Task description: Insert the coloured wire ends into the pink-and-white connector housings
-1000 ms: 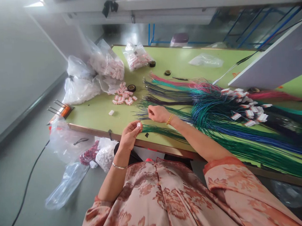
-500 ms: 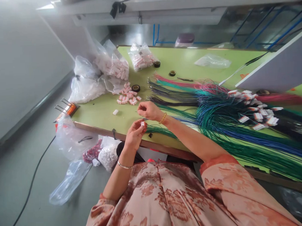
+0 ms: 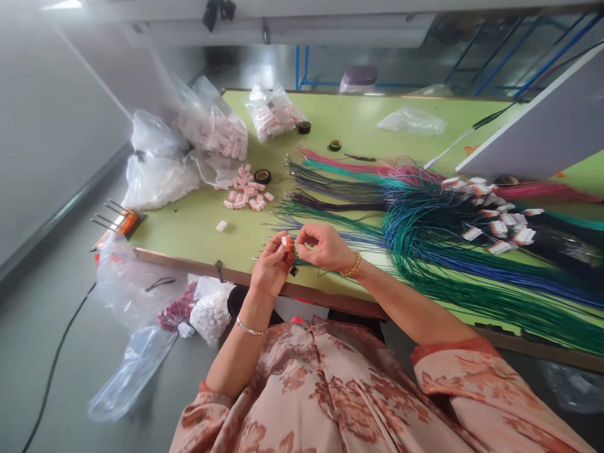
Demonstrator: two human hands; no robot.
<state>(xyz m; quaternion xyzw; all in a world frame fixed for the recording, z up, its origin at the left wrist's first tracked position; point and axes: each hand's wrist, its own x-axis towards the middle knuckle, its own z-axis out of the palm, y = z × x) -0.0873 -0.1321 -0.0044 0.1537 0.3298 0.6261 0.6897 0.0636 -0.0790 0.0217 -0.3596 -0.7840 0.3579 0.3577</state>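
In the head view, we are pinching a small white-and-red connector (image 3: 286,241) in our left hand (image 3: 270,268), just above the table's near edge (image 3: 193,263). Our right hand (image 3: 324,247), fingertips closed on a thin wire whose colour we cannot tell, is facing it from the right, nearly touching.

Matt green table (image 3: 202,224), glossy clear plastic bags (image 3: 154,173), smooth plastic-coated wires (image 3: 433,247).

One head-worn camera looks forward and down from above the person's chest, close over both hands. It faces across the green worktop (image 3: 202,224), tilted: the floor falls away left, shelving runs along the far side.
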